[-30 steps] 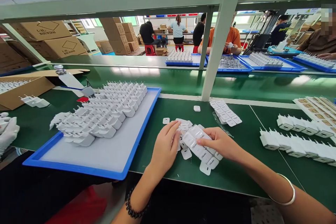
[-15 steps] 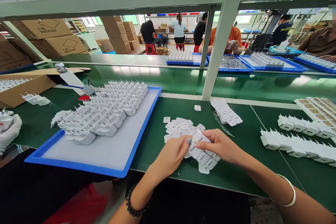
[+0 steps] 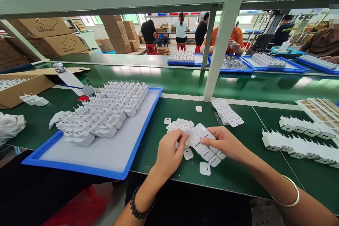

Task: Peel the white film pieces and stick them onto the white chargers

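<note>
My right hand is closed on a sheet of printed labels, white rounded squares with black lettering, held tilted above the table. My left hand is pinched, thumb against forefinger, by the sheet's left edge; what its fingertips hold is too hidden to make out. Behind and under the left fingers spreads a pile of loose white square pieces with small slots. One loose white square piece lies near the table's front edge, and another loose square lies between my hands.
To the left, a blue-rimmed tray carries rows of white plug adapters. More label sheets lie behind my right hand. Rows of white adapters stand at right. A shelf post rises ahead. A gloved hand is at far left.
My left hand has drawn a little up and left, away from the sheet. The sheet has shifted slightly right, uncovering the loose squares. The gloved hand at far left has moved further in.
</note>
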`<action>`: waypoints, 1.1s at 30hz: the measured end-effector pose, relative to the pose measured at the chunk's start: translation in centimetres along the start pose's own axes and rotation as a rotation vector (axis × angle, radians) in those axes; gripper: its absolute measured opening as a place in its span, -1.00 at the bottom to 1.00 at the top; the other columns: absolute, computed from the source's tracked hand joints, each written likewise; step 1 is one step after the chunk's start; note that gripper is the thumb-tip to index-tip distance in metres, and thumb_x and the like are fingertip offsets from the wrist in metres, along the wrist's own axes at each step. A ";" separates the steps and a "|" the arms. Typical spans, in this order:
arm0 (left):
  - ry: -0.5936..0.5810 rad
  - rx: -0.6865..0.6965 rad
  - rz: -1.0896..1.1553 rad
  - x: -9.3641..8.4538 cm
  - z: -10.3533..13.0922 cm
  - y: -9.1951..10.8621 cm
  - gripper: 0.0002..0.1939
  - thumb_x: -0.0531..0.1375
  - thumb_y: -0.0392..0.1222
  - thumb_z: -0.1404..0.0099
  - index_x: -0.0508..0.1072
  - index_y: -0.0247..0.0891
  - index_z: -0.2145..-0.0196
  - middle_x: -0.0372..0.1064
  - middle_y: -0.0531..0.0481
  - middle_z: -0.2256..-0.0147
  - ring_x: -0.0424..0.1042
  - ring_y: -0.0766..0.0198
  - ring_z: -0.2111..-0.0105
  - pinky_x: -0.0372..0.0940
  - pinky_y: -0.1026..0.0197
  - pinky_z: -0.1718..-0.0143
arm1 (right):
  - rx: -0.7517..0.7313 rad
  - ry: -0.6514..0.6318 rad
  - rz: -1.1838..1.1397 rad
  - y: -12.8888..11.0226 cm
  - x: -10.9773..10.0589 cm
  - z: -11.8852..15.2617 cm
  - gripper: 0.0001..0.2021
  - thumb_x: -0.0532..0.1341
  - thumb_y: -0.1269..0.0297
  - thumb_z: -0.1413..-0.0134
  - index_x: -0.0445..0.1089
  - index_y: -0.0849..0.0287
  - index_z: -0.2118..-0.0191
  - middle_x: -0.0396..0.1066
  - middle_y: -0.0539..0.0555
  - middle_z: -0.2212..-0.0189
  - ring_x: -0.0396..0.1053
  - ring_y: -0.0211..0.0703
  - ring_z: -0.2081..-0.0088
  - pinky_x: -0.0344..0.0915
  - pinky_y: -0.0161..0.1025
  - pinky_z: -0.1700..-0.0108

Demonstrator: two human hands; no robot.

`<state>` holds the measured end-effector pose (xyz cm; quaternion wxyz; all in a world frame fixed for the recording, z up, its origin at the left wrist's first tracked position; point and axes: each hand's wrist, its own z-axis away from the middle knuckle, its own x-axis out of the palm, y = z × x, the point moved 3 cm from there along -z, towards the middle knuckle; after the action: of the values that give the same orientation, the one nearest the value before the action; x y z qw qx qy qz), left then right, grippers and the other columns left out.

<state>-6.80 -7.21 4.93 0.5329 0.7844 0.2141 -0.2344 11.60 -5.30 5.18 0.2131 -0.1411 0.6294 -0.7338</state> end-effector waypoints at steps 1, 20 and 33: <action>0.015 -0.023 0.005 0.2 -0.1 -0.2 -0.67 0.03 -0.06 -0.38 0.30 -0.23 0.50 0.26 0.06 0.54 0.21 0.29 0.49 0.08 0.26 0.42 | 0.002 0.009 0.023 0.0 0.0 -0.1 -0.74 0.35 0.10 0.05 0.49 0.23 0.38 0.45 0.00 0.46 0.36 -0.17 0.43 0.24 -0.28 0.39; -0.018 0.487 -0.147 1.7 1.3 1.2 -0.46 -0.08 -0.48 -0.36 0.35 0.00 -0.14 0.22 -0.08 -0.15 0.18 0.09 -0.14 0.12 -0.04 -0.13 | -0.034 0.081 0.021 0.6 -0.5 -0.6 -0.75 0.30 0.13 0.01 0.48 0.23 0.31 0.46 0.01 0.46 0.37 -0.11 0.39 0.25 -0.26 0.36; 0.079 0.145 0.182 1.2 -0.7 1.1 -0.76 0.16 -0.27 -0.34 0.47 -0.19 0.04 0.37 -0.05 0.17 0.29 0.39 0.46 0.28 0.29 0.43 | -0.093 0.037 0.109 0.4 0.0 -0.5 -0.81 0.23 0.20 -0.05 0.41 0.25 0.38 0.35 -0.01 0.49 0.28 -0.18 0.43 0.18 -0.28 0.39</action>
<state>-5.13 -6.87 5.25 0.4850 0.8456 0.1454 -0.1690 11.42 -4.88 4.70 0.2343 -0.1026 0.6736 -0.6935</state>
